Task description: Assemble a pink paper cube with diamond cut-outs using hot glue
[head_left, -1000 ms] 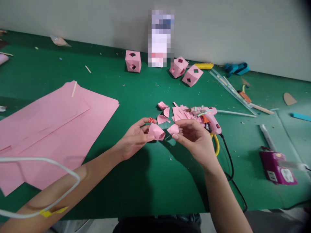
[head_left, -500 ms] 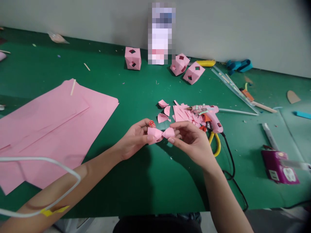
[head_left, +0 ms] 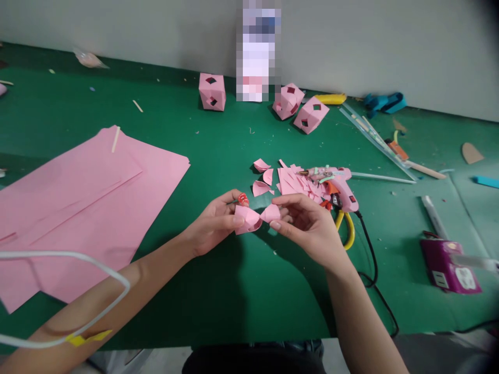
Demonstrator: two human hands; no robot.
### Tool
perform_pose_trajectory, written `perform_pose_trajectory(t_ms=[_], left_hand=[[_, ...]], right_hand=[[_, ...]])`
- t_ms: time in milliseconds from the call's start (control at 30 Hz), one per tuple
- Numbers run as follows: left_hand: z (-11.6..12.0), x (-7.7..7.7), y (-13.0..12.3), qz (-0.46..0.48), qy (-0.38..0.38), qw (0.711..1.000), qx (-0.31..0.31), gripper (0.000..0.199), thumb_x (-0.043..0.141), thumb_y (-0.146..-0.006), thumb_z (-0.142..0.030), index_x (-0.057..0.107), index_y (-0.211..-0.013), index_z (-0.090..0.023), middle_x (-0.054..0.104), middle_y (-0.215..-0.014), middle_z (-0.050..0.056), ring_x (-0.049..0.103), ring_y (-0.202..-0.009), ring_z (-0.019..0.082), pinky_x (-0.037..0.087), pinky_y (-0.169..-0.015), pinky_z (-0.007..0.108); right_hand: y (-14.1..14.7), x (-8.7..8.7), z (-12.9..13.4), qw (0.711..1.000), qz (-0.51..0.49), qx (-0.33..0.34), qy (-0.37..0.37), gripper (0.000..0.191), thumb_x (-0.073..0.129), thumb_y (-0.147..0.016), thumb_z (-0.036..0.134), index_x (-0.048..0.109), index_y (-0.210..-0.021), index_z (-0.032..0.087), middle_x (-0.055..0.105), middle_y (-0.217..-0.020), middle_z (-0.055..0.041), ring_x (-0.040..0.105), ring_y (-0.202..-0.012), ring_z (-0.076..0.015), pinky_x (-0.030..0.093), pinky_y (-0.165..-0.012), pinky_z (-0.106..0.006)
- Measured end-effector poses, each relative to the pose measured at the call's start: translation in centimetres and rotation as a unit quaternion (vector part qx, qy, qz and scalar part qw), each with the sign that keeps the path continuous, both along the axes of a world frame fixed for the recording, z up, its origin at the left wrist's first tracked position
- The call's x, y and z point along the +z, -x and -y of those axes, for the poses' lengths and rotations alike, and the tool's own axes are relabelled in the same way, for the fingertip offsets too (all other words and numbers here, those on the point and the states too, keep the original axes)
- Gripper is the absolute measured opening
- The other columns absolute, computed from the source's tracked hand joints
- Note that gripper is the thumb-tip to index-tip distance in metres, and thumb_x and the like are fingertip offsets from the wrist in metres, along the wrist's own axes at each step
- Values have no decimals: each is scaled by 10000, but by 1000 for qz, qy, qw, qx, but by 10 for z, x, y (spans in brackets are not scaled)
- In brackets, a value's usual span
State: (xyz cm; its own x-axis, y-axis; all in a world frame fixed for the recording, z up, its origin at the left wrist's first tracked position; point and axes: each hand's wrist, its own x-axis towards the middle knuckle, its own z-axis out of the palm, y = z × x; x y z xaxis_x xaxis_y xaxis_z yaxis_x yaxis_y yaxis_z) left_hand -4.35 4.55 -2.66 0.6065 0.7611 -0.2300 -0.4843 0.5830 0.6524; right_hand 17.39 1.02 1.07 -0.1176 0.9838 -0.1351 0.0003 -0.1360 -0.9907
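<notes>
Between my two hands is a folded pink paper piece [head_left: 248,219], narrow in the middle and wider at both ends, like a bow. My left hand [head_left: 215,223] pinches its left end between thumb and fingers; a red and white band is around one fingertip. On the other side, my right hand [head_left: 307,226] grips the right end with thumb and forefinger. Just beyond the fingers lie several small curved pink paper pieces [head_left: 261,188] and a pile of pink paper strips [head_left: 290,182]. A pink glue gun [head_left: 343,187] rests on that pile, close to my right hand.
Large pink paper sheets [head_left: 93,208] cover the left side of the green table [head_left: 280,306]. Pink paper cubes with cut-outs [head_left: 212,92] stand at the back. Yellow-handled scissors [head_left: 349,234], a black cord [head_left: 370,259] and a purple box [head_left: 448,265] are at right. A white cable [head_left: 97,265] crosses at left.
Both hands keep hold of the folded paper piece. Its left end has tilted slightly and shifted a little left. The surrounding things have stayed put, apart from a slight shift of the view.
</notes>
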Motion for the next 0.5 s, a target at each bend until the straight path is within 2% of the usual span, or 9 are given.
perform_pose_trajectory(t_ms=[133,267,367,500], left_hand=[[0,1,-1,1,-5,1000,1,380,927,-677,-249,651,-929,-184,697,-782,-15,670,-711,126,483,-666,242],[0,1,-1,3,-8,1000,0,375,922,-678,-236,652,-934,-187,701,-807,-12,675,-738,134,495,-697,254],[0,0,0,8,-4,1000,5,398,931,-666,-245,648,-941,-194,692,-807,-18,664,-736,134,507,-738,274],[0,1,0,13,-5,1000,4,392,933,-663,-242,649,-928,-192,682,-788,-24,648,-695,121,495,-704,258]], right_hand=[[2,-1,1,1000,-12,8,2,349,896,-758,299,729,-1059,242,722,-933,-12,654,-748,-126,590,-672,-274],[2,0,1,1000,-17,12,0,341,900,-759,298,734,-1054,251,706,-902,-2,645,-738,-118,585,-663,-263],[-1,2,1,1000,-4,-11,-5,339,901,-759,326,734,-1046,260,693,-882,-3,647,-746,-135,597,-664,-283],[-3,2,0,1000,5,-24,-8,354,910,-746,325,736,-1045,253,697,-891,-9,649,-745,-140,605,-673,-294]])
